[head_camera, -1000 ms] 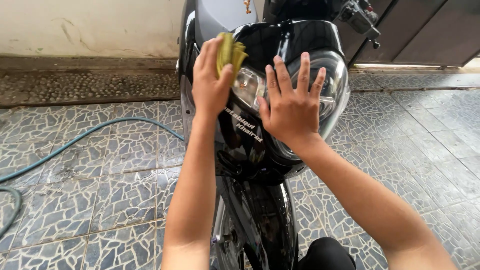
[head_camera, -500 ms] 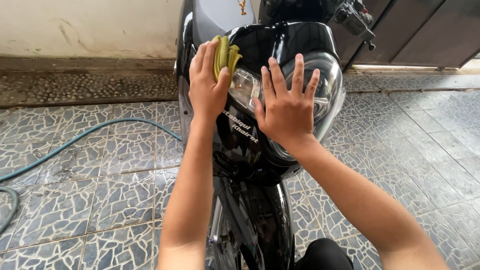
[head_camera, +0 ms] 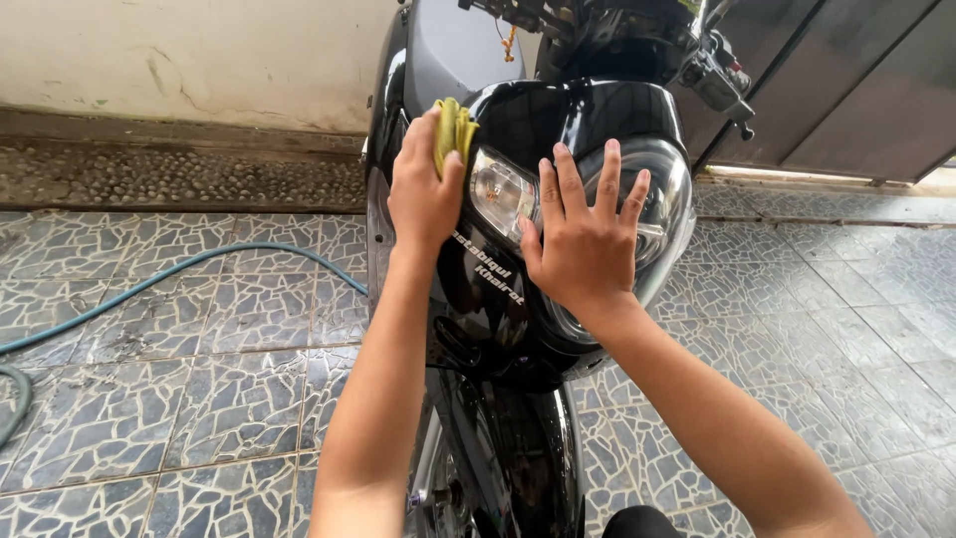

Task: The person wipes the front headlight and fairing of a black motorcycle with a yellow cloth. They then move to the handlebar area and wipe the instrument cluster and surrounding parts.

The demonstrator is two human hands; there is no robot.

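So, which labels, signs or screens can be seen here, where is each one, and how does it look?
Lettering sticker: on the black front panel of the motorbike, below the headlight, between the left hand and right hand; two slanted lines of white letters.
No packages, signs or screens are in view.

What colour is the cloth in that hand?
Yellow-green; the cloth shows best in the head view, held by the left hand.
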